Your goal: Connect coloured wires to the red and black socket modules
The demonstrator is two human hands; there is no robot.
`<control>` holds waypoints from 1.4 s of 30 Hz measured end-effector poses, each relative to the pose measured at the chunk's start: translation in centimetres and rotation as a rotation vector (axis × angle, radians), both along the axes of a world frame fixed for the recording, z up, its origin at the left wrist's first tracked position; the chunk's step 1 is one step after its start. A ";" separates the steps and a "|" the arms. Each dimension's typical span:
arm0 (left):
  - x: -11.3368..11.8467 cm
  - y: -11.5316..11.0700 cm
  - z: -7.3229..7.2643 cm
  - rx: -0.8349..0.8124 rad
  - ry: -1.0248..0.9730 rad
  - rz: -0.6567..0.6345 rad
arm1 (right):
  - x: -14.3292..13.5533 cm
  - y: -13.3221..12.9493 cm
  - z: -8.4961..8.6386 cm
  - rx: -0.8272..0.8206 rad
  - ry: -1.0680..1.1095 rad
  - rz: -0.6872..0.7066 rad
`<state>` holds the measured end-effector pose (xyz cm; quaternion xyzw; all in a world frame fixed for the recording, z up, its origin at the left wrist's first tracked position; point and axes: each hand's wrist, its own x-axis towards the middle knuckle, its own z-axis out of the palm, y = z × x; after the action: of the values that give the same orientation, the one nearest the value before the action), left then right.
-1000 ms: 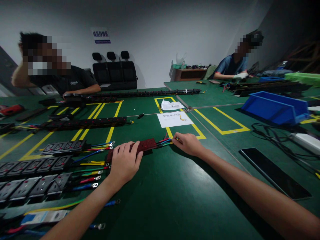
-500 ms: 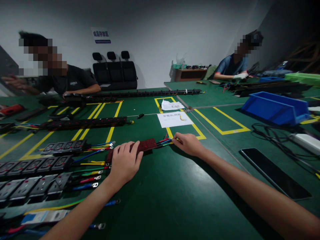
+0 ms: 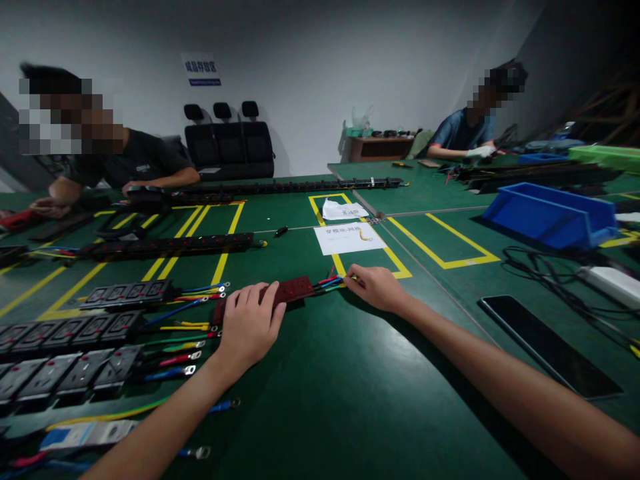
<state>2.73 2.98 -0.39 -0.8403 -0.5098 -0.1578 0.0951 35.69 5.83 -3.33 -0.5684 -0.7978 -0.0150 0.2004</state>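
Observation:
My left hand (image 3: pixel 253 323) lies over a dark red socket strip (image 3: pixel 295 289), its fingers curled across the far edge and the thumb on the near side. Red, blue and green wires (image 3: pixel 327 285) come out of the strip's right end. At their tips, my right hand (image 3: pixel 373 287) is closed in a pinch; the exact wire ends are hidden by the fingers. Left of the strip lie several rows of black socket modules (image 3: pixel 70 337), whose coloured wires end in metal ring terminals (image 3: pixel 190 371).
Beyond my hands are paper signs (image 3: pixel 350 240) and a long black socket strip (image 3: pixel 170 245). At right are a phone (image 3: pixel 547 343), black cables (image 3: pixel 540 273) and a blue bin (image 3: pixel 553 217). Two co-workers (image 3: pixel 150 163) sit across the green table (image 3: pixel 320 407).
The co-worker at the left has leaned further left and lowered one hand to the red tool on the table. My own hands look unmoved.

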 end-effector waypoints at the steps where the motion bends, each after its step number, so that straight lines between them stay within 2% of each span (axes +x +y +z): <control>1: 0.0 0.0 0.0 -0.003 -0.003 0.000 | 0.0 0.0 0.0 -0.001 0.000 -0.001; 42: 0.0 -0.1 0.3 -0.021 -0.013 0.006 | 0.1 0.0 0.1 -0.005 0.014 0.019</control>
<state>2.75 2.87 -0.09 -0.8388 -0.5144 -0.1575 0.0835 35.75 5.82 -3.23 -0.5614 -0.8018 -0.0069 0.2046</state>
